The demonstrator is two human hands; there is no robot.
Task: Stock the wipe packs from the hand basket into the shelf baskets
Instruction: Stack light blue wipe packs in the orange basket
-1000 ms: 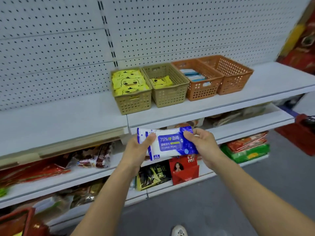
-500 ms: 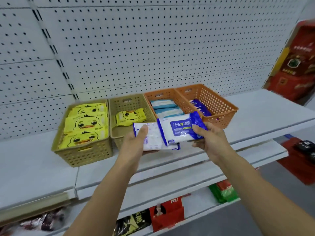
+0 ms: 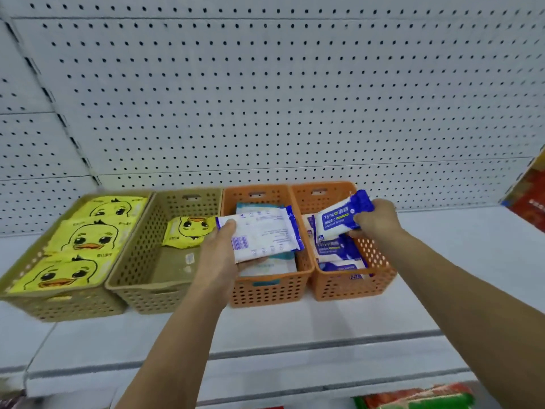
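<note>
My right hand (image 3: 376,219) grips a blue and white alcohol wipe pack (image 3: 339,218) above the far-right orange basket (image 3: 354,286), where more blue packs (image 3: 339,252) lie. Its twin, a second blue and white pack (image 3: 265,231) turned barcode side up, is held by my left hand (image 3: 219,252) over the left orange basket (image 3: 265,290). That basket holds pale teal packs (image 3: 265,265). The hand basket is out of view.
Two olive baskets stand to the left on the white shelf (image 3: 295,329): the far-left olive basket (image 3: 59,305) is full of yellow duck packs (image 3: 85,234), the second olive basket (image 3: 153,293) holds one duck pack (image 3: 188,231). Pegboard (image 3: 265,98) backs the shelf. Red boxes (image 3: 528,190) stand at right.
Both hands rose from below shelf level to the baskets. The two packs, held together before, have come apart, one in each hand, the right one moving over the far-right basket.
</note>
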